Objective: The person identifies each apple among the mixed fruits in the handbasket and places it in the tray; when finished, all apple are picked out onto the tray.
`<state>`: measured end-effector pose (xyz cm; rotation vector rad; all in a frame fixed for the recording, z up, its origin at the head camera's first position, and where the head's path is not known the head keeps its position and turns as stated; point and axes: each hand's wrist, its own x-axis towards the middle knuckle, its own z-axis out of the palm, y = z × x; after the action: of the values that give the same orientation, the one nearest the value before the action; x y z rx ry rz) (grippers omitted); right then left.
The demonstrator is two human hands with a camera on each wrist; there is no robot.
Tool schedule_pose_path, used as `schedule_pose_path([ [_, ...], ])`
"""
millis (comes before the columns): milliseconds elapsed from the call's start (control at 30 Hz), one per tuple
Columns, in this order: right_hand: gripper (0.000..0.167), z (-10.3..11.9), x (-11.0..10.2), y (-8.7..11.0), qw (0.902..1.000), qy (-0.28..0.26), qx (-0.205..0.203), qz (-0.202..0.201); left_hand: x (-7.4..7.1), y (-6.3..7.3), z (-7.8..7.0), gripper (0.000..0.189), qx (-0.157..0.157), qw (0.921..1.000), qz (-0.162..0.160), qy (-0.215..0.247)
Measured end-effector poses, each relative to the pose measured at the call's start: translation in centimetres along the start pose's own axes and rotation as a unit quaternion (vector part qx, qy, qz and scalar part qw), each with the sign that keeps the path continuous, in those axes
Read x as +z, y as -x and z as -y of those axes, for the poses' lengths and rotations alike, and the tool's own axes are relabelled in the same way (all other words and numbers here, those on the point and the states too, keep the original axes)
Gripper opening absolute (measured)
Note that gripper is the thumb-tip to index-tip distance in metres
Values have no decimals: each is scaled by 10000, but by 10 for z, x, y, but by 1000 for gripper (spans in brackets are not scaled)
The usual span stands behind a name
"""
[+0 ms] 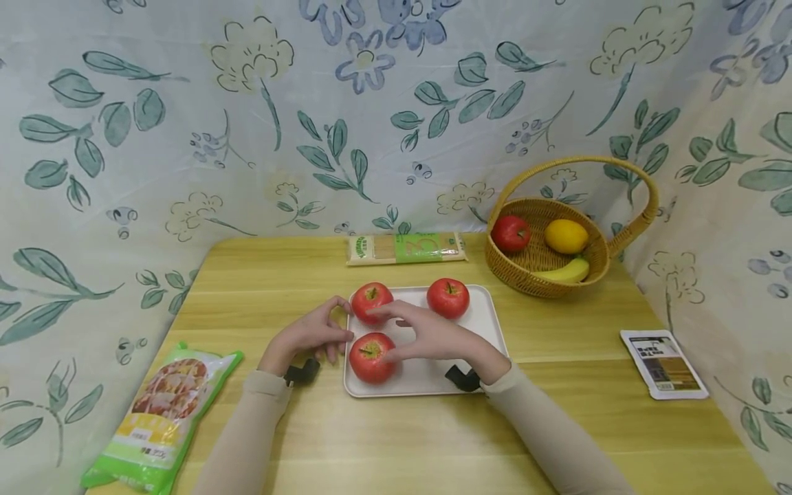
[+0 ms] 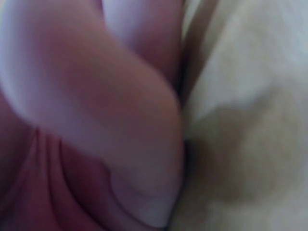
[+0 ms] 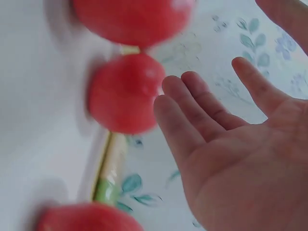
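Note:
Three red apples lie on a white tray (image 1: 427, 393): a back-left apple (image 1: 370, 297), a back-right apple (image 1: 448, 298) and a front-left apple (image 1: 370, 368). My right hand (image 1: 436, 335) hovers over the tray with its fingers spread and nothing in its grasp. In the right wrist view its fingers reach toward an apple (image 3: 125, 94); whether they touch it is unclear. Beside the tray's left edge, my left hand (image 1: 312, 332) has loosely bent fingers and holds nothing visible. The left wrist view shows only blurred, bent fingers (image 2: 110, 101) close up.
Behind the tray lies a noodle packet (image 1: 405, 248). A wicker basket (image 1: 526, 280) at the back right holds an apple, a lemon (image 1: 566, 236) and a banana (image 1: 566, 272). A green food bag (image 1: 162, 412) lies left, a white packet (image 1: 664, 364) right. Floral cloth (image 1: 371, 137) hangs behind.

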<state>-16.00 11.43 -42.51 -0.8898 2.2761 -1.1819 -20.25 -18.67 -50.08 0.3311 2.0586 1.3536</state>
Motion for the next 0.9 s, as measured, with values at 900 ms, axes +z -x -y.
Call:
schedule_pose_path([
  [900, 76, -79, -189, 77, 9252, -1134, 790, -3535, 2, 8, -1, 60, -1, 9999, -59, -98],
])
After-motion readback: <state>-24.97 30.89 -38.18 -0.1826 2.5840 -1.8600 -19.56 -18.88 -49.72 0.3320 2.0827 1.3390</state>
